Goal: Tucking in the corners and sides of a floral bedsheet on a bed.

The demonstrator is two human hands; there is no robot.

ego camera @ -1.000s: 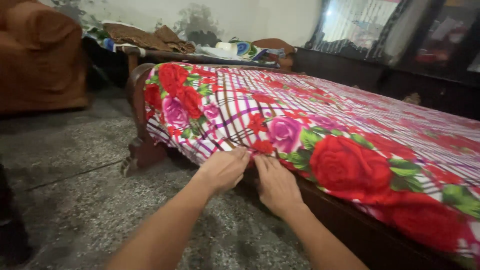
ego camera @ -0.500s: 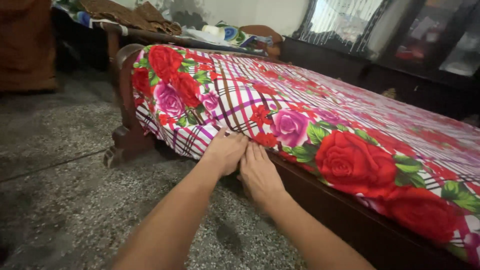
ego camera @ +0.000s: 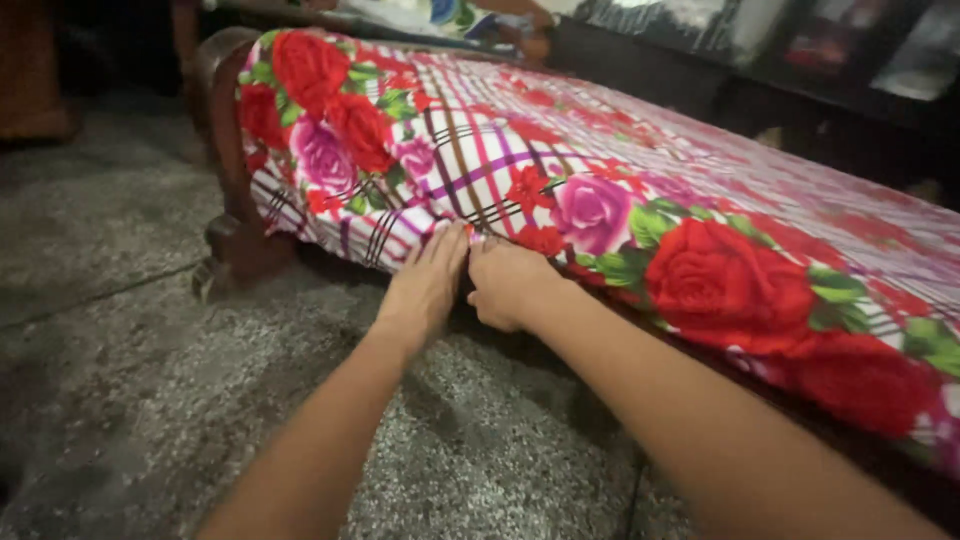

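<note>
A floral bed sheet [ego camera: 560, 170] with red and purple roses and plaid stripes covers the mattress of a dark wooden bed [ego camera: 225, 235]. My left hand [ego camera: 425, 285] lies flat against the sheet's lower edge at the bed's side, fingers straight and together. Beside it, my right hand [ego camera: 508, 285] is curled, its fingers closed on the hanging hem of the sheet. The two hands almost touch. The fingertips of the right hand are hidden under the cloth.
Speckled grey floor [ego camera: 150, 400] spreads to the left and below. The bed's carved wooden foot [ego camera: 215, 270] stands left of my hands. Dark cabinets [ego camera: 800, 60] line the far side, and bundled cloth [ego camera: 450, 12] lies beyond the bed.
The view has moved closer and lower. My right hand went from flat to curled on the hem, and both hands have shifted slightly up against the sheet's edge.
</note>
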